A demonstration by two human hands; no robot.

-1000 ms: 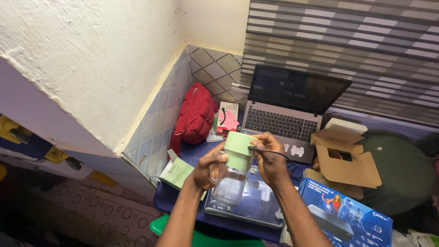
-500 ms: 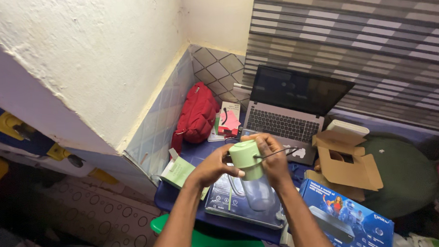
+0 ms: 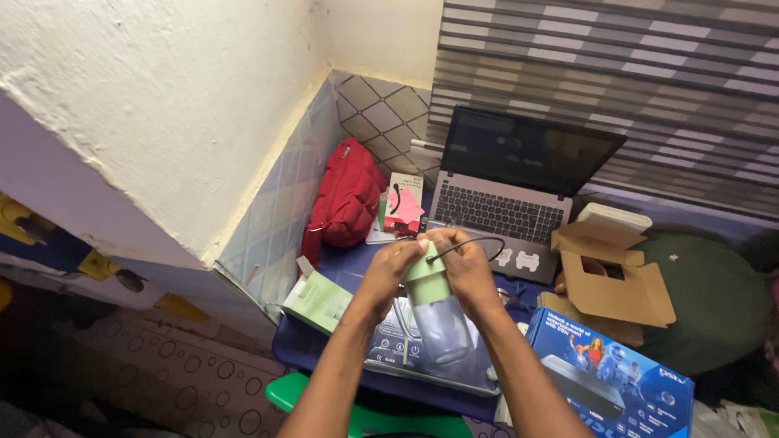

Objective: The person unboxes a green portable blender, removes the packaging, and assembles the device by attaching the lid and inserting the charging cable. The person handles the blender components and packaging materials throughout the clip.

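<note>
Both my hands grip a small portable blender [image 3: 436,317] with a pale green top and a clear cup below it. My left hand [image 3: 389,266] wraps the green top from the left. My right hand [image 3: 464,264] holds it from the right, and a thin black cable [image 3: 475,240] loops out from between its fingers. The blender hangs over a flat printed box [image 3: 394,353] lying on a dark blue table [image 3: 312,351].
An open laptop [image 3: 513,184] stands at the back, a red bag [image 3: 345,195] to its left. An open cardboard box [image 3: 611,272] lies right, a blue printed box [image 3: 615,379] at front right, a pale green box [image 3: 319,299] left. A white wall [image 3: 144,115] juts in at left.
My hands have tipped the blender so its green top faces away and the clear cup points toward me. The black cable has swung up to the right of my right hand.
</note>
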